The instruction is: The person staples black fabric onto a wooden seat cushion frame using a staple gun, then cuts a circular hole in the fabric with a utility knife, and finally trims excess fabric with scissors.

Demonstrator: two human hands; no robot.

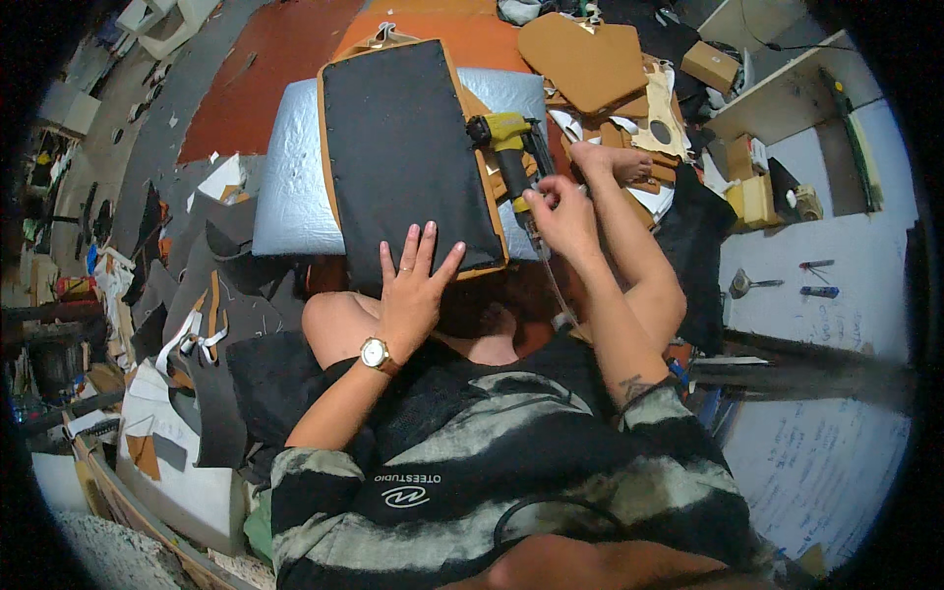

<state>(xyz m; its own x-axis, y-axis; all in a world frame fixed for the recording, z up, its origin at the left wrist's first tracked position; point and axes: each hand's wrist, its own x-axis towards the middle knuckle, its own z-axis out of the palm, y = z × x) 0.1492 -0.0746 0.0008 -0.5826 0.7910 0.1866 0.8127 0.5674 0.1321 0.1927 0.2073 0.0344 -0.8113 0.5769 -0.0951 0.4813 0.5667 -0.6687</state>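
Note:
A black fabric-covered panel (pixel 398 147) with a tan border lies tilted over a silver foil-wrapped block (pixel 285 167) in front of me. My left hand (pixel 413 285) rests flat on the panel's near end, fingers spread, holding nothing. Along the panel's right edge is a yellow and black air staple gun (pixel 509 157), its head at the far end and a thin hose (pixel 551 280) running from its near end. My right hand (pixel 568 218) has its fingers curled closed at the gun's lower handle; the fingertips are partly hidden.
Tan padded pieces (pixel 585 61) and offcuts lie at the far right. Dark grey fabric scraps (pixel 211 324) pile up on the left. A white board (pixel 806 305) on the right carries a putty knife (pixel 752 283) and small tools. My bare legs and feet flank the work.

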